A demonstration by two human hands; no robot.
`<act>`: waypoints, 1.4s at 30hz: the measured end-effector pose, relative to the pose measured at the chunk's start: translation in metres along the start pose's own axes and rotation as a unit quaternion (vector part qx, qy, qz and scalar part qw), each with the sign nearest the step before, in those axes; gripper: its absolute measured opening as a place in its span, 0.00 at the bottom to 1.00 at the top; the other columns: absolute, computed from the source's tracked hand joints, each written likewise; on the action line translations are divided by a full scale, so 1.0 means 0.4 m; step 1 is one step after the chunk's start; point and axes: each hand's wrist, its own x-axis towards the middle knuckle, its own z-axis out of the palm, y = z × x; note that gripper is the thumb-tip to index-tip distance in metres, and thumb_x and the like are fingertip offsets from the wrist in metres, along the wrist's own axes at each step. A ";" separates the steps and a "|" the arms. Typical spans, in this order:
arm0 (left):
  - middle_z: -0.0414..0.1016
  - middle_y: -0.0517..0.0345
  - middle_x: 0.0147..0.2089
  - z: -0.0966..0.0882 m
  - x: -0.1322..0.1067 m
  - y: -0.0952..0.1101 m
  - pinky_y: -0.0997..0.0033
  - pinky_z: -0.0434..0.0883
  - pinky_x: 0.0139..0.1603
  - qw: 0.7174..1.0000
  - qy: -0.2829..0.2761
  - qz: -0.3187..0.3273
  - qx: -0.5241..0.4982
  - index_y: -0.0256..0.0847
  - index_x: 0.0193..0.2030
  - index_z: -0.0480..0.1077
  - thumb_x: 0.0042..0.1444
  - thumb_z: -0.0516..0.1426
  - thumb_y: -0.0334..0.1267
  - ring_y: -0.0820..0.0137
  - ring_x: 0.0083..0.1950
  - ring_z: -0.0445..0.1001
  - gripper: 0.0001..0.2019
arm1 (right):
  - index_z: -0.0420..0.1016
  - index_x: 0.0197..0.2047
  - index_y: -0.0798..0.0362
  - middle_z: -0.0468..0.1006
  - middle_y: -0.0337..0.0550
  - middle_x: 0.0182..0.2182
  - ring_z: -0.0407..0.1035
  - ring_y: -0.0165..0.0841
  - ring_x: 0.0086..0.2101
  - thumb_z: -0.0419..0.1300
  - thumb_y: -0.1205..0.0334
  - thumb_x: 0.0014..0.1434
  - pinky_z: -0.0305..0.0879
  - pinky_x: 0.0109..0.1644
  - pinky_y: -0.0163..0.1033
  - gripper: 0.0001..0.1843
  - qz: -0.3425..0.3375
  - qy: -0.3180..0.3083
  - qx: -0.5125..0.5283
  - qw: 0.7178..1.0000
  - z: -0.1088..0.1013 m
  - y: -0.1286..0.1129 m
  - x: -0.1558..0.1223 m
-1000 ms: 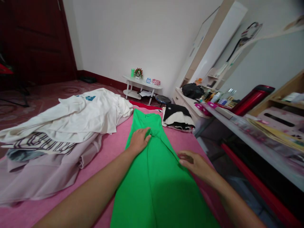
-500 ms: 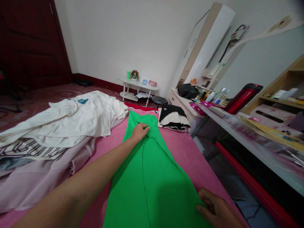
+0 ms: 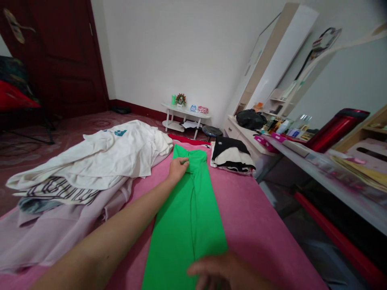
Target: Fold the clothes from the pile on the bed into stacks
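A bright green garment point(image 3: 187, 217) lies lengthwise on the pink bed cover point(image 3: 250, 225), folded into a narrow strip. My left hand point(image 3: 178, 168) reaches far out and its fingers are closed on a bunch of the green fabric near the far end. My right hand point(image 3: 220, 273) is low at the frame's bottom edge, over the near part of the green garment; it is blurred, with the fingers curled on the cloth's right side.
A heap of white, striped and pale lilac clothes point(image 3: 87, 169) covers the bed's left side. A folded black-and-white garment point(image 3: 231, 155) lies at the far right corner. A cluttered desk point(image 3: 317, 161) runs along the right. A small white table point(image 3: 186, 114) stands by the far wall.
My right hand has drawn back toward me and carried the garment's right side inward, so the green cloth is now narrower. My left hand has slid farther up the garment and still grips it there.
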 end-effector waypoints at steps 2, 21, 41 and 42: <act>0.79 0.49 0.46 0.002 -0.011 -0.016 0.63 0.70 0.52 1.000 0.002 -0.007 -0.007 0.35 0.44 0.77 0.52 0.58 0.32 0.62 0.47 0.76 0.13 | 0.76 0.47 0.49 0.79 0.44 0.38 0.73 0.36 0.39 0.54 0.54 0.58 0.69 0.44 0.40 0.17 -0.032 0.100 -0.016 0.994 -0.035 0.012 0.096; 0.69 0.55 0.60 0.026 0.066 0.028 0.62 0.69 0.55 0.997 -0.037 -0.017 0.071 0.45 0.60 0.66 0.54 0.53 0.27 0.61 0.57 0.70 0.26 | 0.55 0.67 0.54 0.51 0.47 0.67 0.44 0.43 0.65 0.48 0.48 0.64 0.42 0.68 0.56 0.32 -0.091 0.248 -0.320 0.910 -0.034 0.142 0.369; 0.58 0.40 0.66 -0.035 0.031 -0.059 0.47 0.55 0.64 0.903 -0.111 0.153 0.385 0.36 0.62 0.61 0.64 0.48 0.41 0.54 0.67 0.55 0.22 | 0.62 0.62 0.53 0.60 0.49 0.63 0.52 0.41 0.63 0.53 0.52 0.62 0.46 0.66 0.54 0.28 -0.158 0.287 -0.193 0.925 -0.047 0.168 0.372; 0.56 0.38 0.67 -0.049 0.028 -0.061 0.50 0.55 0.64 0.904 -0.105 0.147 0.388 0.34 0.62 0.60 0.63 0.49 0.39 0.54 0.67 0.55 0.22 | 0.64 0.60 0.53 0.64 0.50 0.61 0.56 0.40 0.61 0.52 0.52 0.62 0.49 0.65 0.51 0.26 -0.166 0.307 -0.148 0.925 -0.051 0.172 0.371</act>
